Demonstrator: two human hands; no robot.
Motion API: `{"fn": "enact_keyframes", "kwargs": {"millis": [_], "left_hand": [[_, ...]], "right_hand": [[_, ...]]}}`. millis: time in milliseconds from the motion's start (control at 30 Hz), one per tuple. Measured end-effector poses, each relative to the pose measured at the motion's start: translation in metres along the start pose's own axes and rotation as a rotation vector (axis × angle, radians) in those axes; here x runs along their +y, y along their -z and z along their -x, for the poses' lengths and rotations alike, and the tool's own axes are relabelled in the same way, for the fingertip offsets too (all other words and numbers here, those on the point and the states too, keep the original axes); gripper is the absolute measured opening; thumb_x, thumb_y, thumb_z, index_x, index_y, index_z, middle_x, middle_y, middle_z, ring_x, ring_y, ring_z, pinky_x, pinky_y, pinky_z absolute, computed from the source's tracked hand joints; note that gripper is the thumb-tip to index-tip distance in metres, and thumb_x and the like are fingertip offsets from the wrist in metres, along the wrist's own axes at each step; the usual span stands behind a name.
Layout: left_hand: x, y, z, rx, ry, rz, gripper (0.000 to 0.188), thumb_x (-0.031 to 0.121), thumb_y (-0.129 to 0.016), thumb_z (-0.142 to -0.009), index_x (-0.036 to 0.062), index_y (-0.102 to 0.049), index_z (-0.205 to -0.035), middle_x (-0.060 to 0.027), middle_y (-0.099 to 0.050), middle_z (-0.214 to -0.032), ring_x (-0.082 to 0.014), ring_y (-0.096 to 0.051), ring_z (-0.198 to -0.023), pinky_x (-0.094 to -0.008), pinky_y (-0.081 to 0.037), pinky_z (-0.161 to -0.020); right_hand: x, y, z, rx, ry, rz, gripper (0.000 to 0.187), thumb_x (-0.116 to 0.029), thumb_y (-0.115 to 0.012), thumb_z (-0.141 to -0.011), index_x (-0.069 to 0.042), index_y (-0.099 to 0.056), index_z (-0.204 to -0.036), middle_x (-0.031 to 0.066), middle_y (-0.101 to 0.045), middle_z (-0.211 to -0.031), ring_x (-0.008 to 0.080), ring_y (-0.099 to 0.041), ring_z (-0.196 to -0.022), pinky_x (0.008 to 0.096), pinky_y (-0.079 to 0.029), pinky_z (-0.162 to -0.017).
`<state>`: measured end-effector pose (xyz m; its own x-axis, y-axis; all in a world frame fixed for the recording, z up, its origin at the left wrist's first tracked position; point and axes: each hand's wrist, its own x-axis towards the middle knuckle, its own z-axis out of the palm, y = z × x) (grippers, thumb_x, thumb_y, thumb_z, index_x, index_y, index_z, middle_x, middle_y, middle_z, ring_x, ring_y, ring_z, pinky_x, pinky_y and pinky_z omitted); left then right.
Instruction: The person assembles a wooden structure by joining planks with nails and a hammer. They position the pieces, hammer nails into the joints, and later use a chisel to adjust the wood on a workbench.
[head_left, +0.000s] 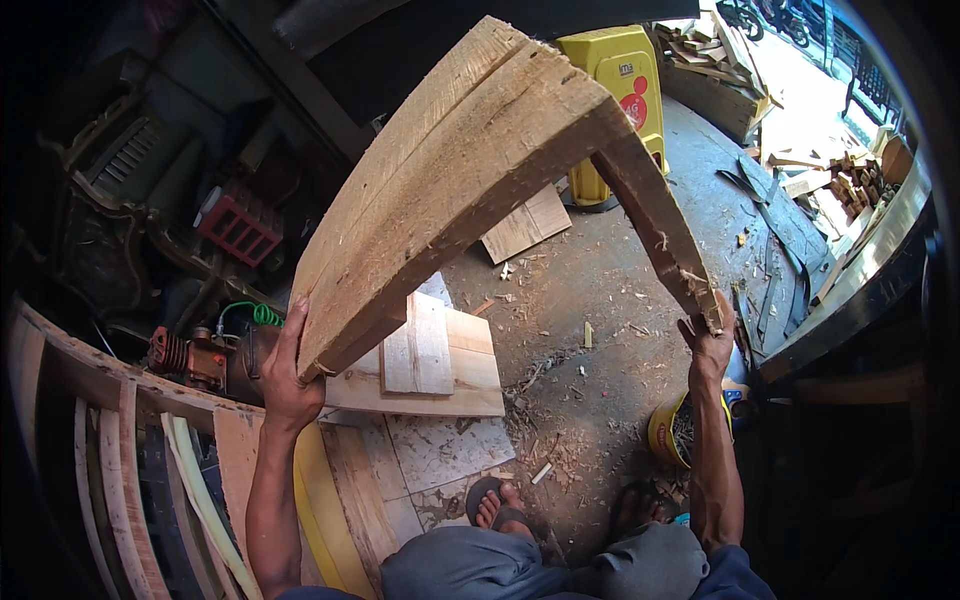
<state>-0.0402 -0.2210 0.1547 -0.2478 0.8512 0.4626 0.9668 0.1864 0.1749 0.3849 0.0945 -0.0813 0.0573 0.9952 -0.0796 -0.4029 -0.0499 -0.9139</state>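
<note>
A large angled piece of rough, pale wood (pixel 450 165) is held up before me, its corner pointing away. One side is a broad, thick board; the other is a narrow leg coming down on the right. My left hand (pixel 285 385) grips the near end of the broad side, thumb along its edge. At the splintered lower end of the narrow leg, my right hand (pixel 710 345) is closed around the wood, its fingers partly hidden. Below the raised piece, a small pale board (pixel 416 350) lies on a larger wooden panel (pixel 475 375).
Curved wooden slats (pixel 125 480) and an orange-brown compressor (pixel 200 360) stand at left. A yellow bucket (pixel 663 435) is by my right forearm. Wood chips litter the floor (pixel 600 360). Farther off are a yellow plastic stand (pixel 620 75) and piled scrap wood (pixel 710 60).
</note>
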Motion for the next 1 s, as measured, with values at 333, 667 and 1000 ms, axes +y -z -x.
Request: {"fn": "enact_keyframes", "kwargs": {"millis": [333, 667, 1000], "left_hand": [[-0.082, -0.095, 0.094, 0.477, 0.392, 0.413, 0.035, 0.011, -0.068, -0.096, -0.0099, -0.062, -0.123, -0.0209, -0.070, -0.118, -0.0278, -0.066, -0.109, -0.0371, -0.049, -0.096], [0.068, -0.293, 0.137, 0.688, 1.054, 1.116, 0.049, 0.025, -0.062, -0.104, -0.0151, -0.055, -0.132, -0.0194, -0.066, -0.127, -0.0223, -0.065, -0.108, -0.0367, -0.053, -0.091], [0.171, -0.384, 0.050, -0.734, 1.054, 1.610, 0.058, 0.042, -0.052, -0.108, -0.0028, -0.045, -0.145, -0.0205, -0.061, -0.138, -0.0299, -0.068, -0.116, -0.0459, -0.056, -0.098]], "right_hand": [[-0.213, -0.148, -0.020, -0.406, 0.873, 0.399, 0.036, -0.002, -0.077, -0.088, -0.004, -0.070, -0.124, 0.0095, -0.070, -0.116, 0.0157, -0.069, -0.108, 0.0328, -0.058, -0.093], [-0.329, -0.360, 0.154, -0.905, 1.601, 0.965, 0.011, -0.003, -0.069, -0.091, 0.000, -0.069, -0.102, 0.0154, -0.075, -0.100, 0.0240, -0.075, -0.088, 0.0367, -0.062, -0.077], [-0.165, -0.417, 0.128, -1.099, 1.872, 1.095, 0.025, -0.021, -0.061, -0.099, -0.023, -0.073, -0.121, 0.0115, -0.062, -0.119, 0.0235, -0.074, -0.086, 0.0336, -0.064, -0.063]]}}
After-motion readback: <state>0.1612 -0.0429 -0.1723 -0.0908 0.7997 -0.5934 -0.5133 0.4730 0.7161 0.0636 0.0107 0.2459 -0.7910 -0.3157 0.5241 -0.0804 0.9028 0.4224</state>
